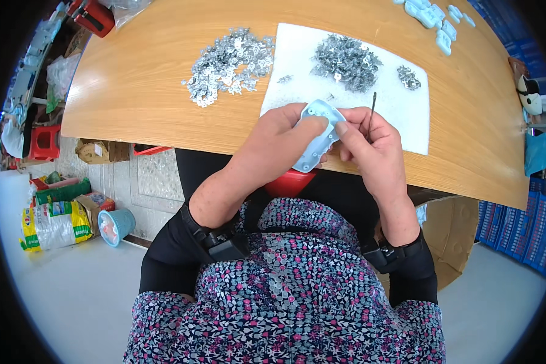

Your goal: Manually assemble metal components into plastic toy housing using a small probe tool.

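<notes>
Left hand and right hand both clamped on pale blue plastic part, thin dark tool in right fingers, above white sheet, metal pieces heaped near.

Wooden table with a curved edge fills the upper frame. Pale grey floor below, and a patch of patterned tiles under the table. Left side cluttered: red plastic stool, cardboard box, light blue bucket, yellow and white sack. Stacked blue crates at right, and a brown cardboard box beside them. Bright, even daylight.
</notes>
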Tool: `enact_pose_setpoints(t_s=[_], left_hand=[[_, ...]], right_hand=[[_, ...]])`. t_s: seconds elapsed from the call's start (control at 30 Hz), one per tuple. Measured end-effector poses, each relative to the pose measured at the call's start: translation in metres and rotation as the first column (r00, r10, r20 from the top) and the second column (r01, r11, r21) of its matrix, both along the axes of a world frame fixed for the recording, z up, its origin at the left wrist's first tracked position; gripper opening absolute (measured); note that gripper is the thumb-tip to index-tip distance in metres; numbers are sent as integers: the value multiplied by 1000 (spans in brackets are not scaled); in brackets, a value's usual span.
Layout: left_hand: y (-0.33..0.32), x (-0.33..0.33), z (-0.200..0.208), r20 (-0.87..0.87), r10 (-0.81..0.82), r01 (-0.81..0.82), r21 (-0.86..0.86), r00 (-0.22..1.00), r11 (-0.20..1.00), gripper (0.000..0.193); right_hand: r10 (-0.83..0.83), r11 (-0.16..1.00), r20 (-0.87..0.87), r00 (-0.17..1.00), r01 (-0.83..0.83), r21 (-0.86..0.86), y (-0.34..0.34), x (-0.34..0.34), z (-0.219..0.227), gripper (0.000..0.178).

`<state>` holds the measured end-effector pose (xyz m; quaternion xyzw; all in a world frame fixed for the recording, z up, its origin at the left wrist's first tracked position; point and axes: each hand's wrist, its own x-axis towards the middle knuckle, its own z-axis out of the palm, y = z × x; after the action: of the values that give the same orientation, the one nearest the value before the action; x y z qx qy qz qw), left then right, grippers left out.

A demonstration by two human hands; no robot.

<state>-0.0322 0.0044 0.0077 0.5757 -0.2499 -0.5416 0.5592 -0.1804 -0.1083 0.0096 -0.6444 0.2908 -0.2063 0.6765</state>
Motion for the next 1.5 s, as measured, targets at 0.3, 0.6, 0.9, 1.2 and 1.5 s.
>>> enact_pose_setpoints(t_s=[0.3, 0.6, 0.9, 1.2, 1.5], left_hand=[[-11, 0, 8, -429, 145, -236, -169, 892, 957, 48], [-11, 3, 14, -474, 138, -321, -331, 870, 888, 48], [-5, 5, 12, -425, 88, -258, -361, 901, 896, 47], [2, 7, 6, -204, 60, -119, -293, 977, 949, 53], [-2, 2, 1, -301, 86, -175, -284, 950, 943, 54]], right_hand=[[-59, 998, 91, 994, 58, 19, 0, 3, -1, 27], [27, 985, 51, 998, -36, 167, 13, 8, 12, 25], [-35, 998, 28, 999, 33, 62, -1, 5, 9, 24], [-12, 1000, 35, 999, 13, -12, -22, -5, 21, 23], [-10, 999, 43, 999, 9, 36, -12, -18, 18, 24]])
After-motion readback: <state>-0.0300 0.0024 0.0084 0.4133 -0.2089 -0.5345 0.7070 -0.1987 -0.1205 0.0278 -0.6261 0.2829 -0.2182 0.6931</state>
